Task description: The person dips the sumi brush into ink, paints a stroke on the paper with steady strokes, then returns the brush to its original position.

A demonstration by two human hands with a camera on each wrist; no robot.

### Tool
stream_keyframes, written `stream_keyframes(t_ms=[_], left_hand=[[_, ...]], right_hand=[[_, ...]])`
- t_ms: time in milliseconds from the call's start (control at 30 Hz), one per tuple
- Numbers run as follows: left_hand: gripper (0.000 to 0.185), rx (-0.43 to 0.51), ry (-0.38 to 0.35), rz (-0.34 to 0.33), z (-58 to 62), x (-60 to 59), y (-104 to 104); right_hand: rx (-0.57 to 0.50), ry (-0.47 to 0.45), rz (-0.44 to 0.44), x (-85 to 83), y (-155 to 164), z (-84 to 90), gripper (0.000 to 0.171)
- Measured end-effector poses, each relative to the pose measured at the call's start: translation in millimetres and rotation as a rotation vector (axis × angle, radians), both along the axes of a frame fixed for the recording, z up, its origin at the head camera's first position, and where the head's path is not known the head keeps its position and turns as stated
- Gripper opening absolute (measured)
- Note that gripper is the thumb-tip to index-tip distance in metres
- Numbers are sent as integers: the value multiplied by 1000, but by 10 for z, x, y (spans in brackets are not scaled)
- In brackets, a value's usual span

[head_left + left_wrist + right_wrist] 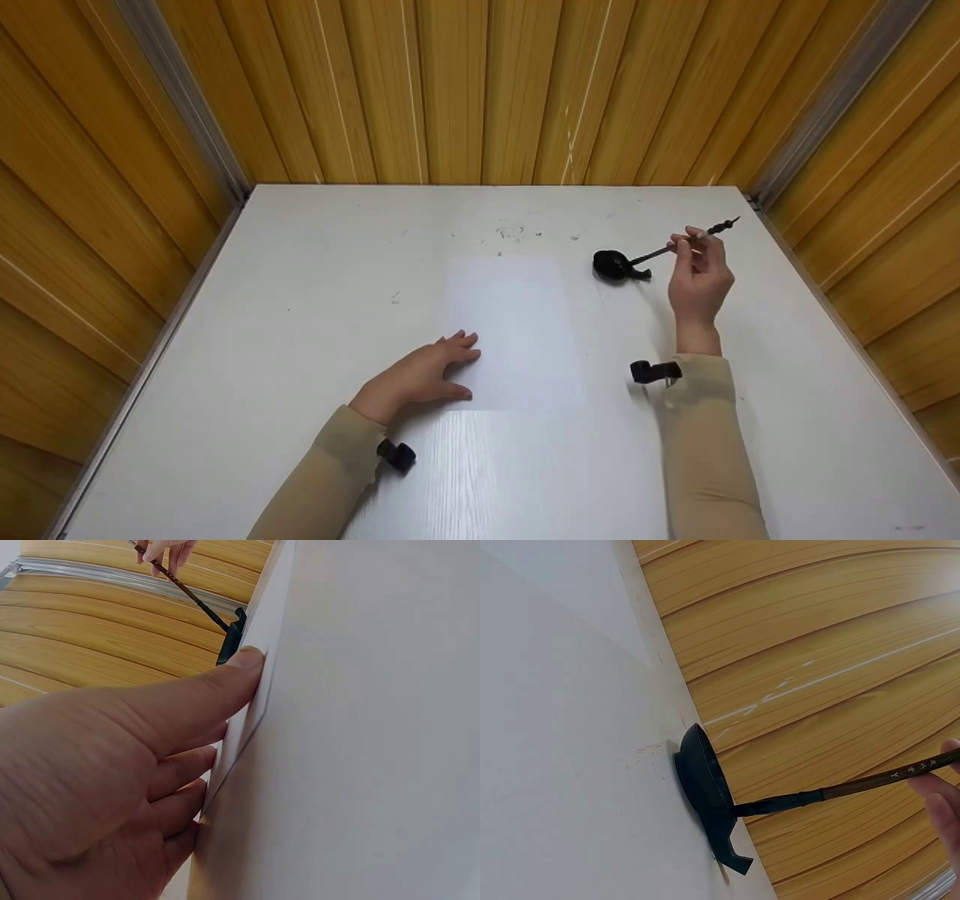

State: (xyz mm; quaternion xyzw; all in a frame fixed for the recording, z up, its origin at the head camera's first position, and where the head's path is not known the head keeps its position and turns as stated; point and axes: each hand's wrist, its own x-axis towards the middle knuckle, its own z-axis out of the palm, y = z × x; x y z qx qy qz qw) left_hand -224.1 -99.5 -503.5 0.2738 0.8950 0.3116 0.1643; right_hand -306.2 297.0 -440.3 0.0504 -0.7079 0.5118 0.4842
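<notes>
A calligraphy brush [870, 784] slants down from my right hand [699, 281], its shaft pinched between thumb and fingers. The brush's tip end reaches a small black ink dish [611, 265] with a curved handle; in the right wrist view the bristles meet the rim of the ink dish [705, 780]. A sheet of white paper [514, 337] lies flat at the middle of the table. My left hand [427, 371] rests on the paper's left edge, fingers spread and thumb near the lower corner. The left wrist view shows that thumb [244, 660] on the sheet.
The white table [300, 315] carries several dark smudges [511, 232] beyond the paper. Wood-patterned panels [450, 90] stand behind it and along both sides. A small black camera is worn on each sleeve cuff [701, 371].
</notes>
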Motion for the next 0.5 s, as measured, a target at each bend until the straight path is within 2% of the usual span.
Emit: stream_keyframes(t_ms=[167, 300, 400, 500], left_hand=[[67, 1, -3, 4, 2, 3, -1], [66, -1, 0, 5, 9, 8, 0], [66, -5, 1, 9, 10, 12, 4], [67, -8, 1, 15, 14, 17, 15]], right_hand=[[-1, -8, -8, -30, 25, -26, 17], [-65, -34, -18, -99, 94, -89, 19], [-191, -47, -28, -122, 136, -99, 21], [-368, -56, -43, -106, 167, -64, 21]])
